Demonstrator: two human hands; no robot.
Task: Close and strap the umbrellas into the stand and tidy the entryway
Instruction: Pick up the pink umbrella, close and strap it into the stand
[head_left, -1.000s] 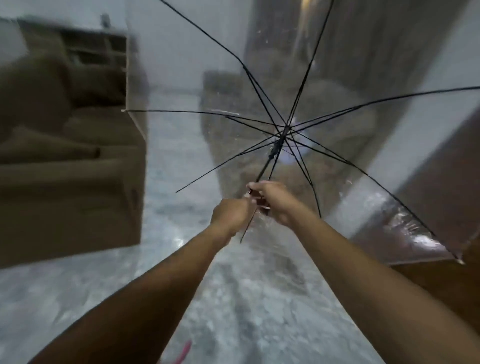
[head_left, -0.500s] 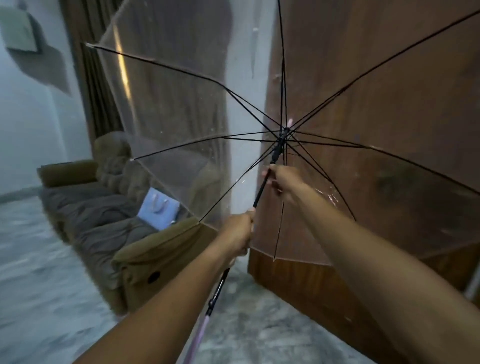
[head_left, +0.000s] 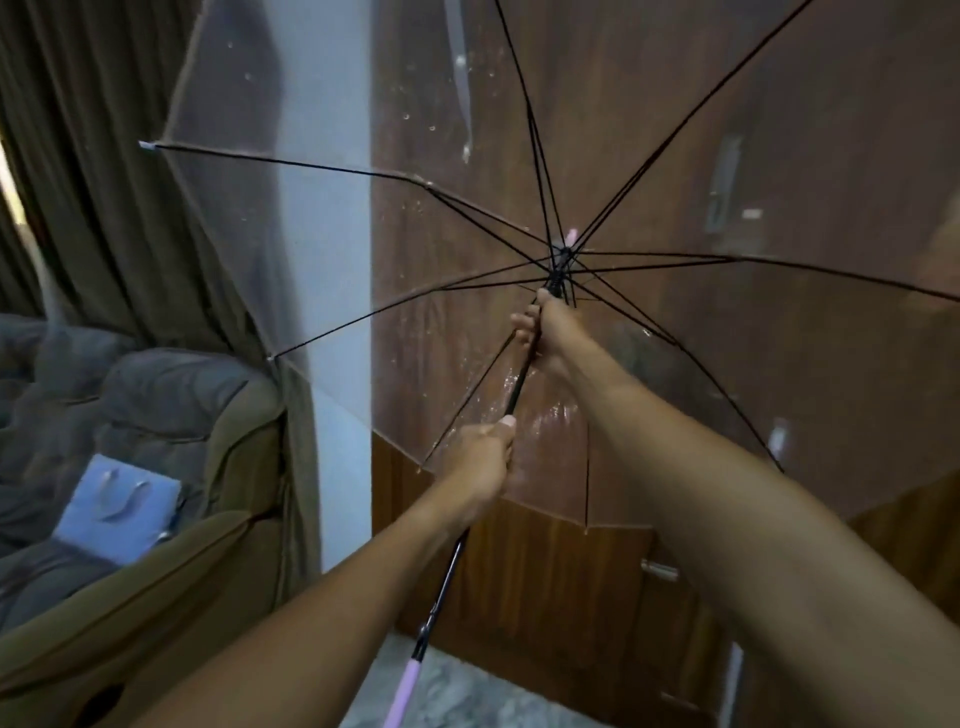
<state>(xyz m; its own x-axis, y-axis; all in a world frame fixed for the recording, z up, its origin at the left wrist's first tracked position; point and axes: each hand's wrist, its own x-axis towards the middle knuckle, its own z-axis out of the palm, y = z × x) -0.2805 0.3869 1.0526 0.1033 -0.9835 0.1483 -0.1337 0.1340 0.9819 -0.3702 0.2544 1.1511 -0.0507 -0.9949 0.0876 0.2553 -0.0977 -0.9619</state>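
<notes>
Two hands hold our clear umbrella (head_left: 488, 215), open in front of the wooden door (head_left: 545, 597). Our left hand (head_left: 480, 462) curls its fingers round the black shaft (head_left: 519, 382) midway; our right hand (head_left: 550, 332) grips it just below the rib hub (head_left: 563, 258), fingers wrapped tight.

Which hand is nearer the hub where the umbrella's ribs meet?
Right. The right hand grips the shaft just below the hub; the left hand holds the shaft lower down, toward the pink handle.
</notes>
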